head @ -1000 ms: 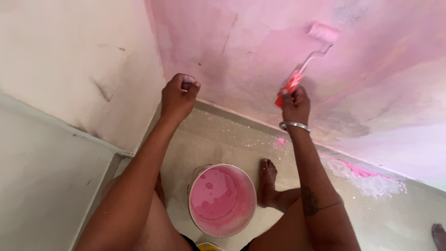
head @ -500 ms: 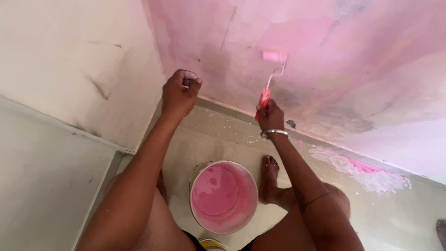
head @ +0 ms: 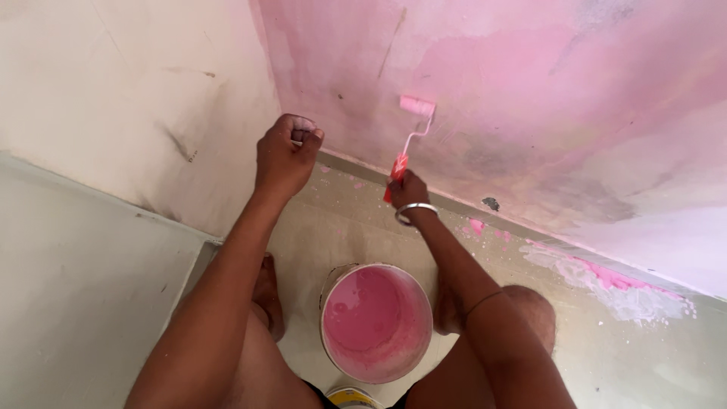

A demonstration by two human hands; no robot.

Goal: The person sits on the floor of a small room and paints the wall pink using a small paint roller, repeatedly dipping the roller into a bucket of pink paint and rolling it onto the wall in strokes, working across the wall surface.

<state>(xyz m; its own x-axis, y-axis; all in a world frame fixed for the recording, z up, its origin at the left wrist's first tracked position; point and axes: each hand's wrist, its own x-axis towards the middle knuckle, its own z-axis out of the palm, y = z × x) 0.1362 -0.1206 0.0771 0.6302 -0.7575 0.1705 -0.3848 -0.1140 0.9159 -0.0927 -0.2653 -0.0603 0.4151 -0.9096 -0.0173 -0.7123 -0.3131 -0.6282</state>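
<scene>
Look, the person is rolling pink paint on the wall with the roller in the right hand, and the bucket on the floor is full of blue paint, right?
Not quite. The head view shows the paint in the bucket is pink, not blue. The rest holds: the right hand holds the roller against the pink wall.

Floor (head: 341, 220): pale grey-beige, speckled with small paint drips. Bucket (head: 376, 322) of pink paint stands on it, near centre, between two bare feet: left foot (head: 266, 291) just left of the bucket, right foot (head: 447, 310) touching its right rim. Pink splashes (head: 477, 226) lie far right, near the wall base. Larger pink-and-white spill (head: 606, 280) runs along the right wall edge.
</scene>
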